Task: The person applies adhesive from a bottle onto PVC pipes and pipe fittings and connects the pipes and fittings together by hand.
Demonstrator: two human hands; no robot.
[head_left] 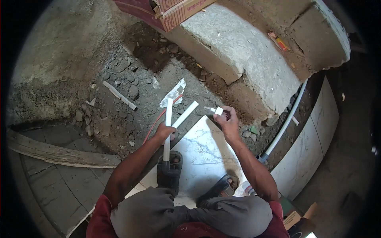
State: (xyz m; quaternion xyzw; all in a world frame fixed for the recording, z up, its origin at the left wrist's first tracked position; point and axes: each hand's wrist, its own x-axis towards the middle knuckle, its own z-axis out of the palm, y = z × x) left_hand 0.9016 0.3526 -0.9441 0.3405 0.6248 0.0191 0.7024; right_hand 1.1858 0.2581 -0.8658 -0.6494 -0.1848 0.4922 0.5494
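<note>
My left hand [164,132] is closed around two lengths of white plastic pipe. One pipe [168,113] runs nearly straight up and down in view, its lower end over my left shoe [170,171]. The second pipe [186,114] slants up to the right. My right hand [229,126] pinches a small white piece with a thin tip [218,111], pointing left toward the slanted pipe's end. A gap separates that tip from the pipe. Its exact kind is not clear, and part of it is hidden by my fingers.
Marble-look tile [202,146] lies under my feet. Rubble, a white scrap [173,94] and a red strip [156,122] are ahead. A concrete block [246,47] and cardboard box [174,14] stand beyond. A pale pipe [288,121] curves at right; a wooden plank [63,152] lies left.
</note>
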